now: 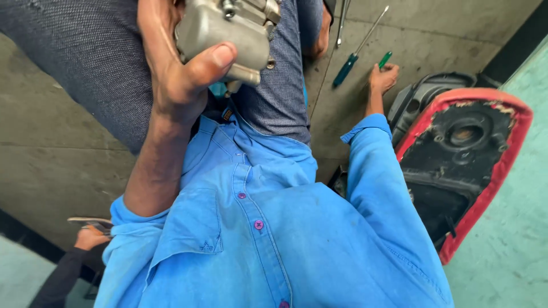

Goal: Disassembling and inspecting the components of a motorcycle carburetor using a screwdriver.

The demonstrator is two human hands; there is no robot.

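Blue shirt (pixel 274 239) cloth is filling the lower part of the view, buttoned with small purple buttons. Above it the left hand (pixel 177 68) is rising up in front of the grey trousers (pixel 85 51) and gripping a grey metal engine part (pixel 228 28); the thumb is pressing across the part's near face while the other fingers are wrapping behind it, so the part is sitting clenched inside the hand, close to the top edge. The right hand (pixel 382 78) is reaching out to the concrete floor (pixel 434 40), its fingers closing around a small screwdriver with a green handle (pixel 385 59). Just beside it a longer screwdriver with a dark teal handle (pixel 354 54) is lying on the floor. A red-edged seat (pixel 465 165) is lying upside down near the floor's right edge.
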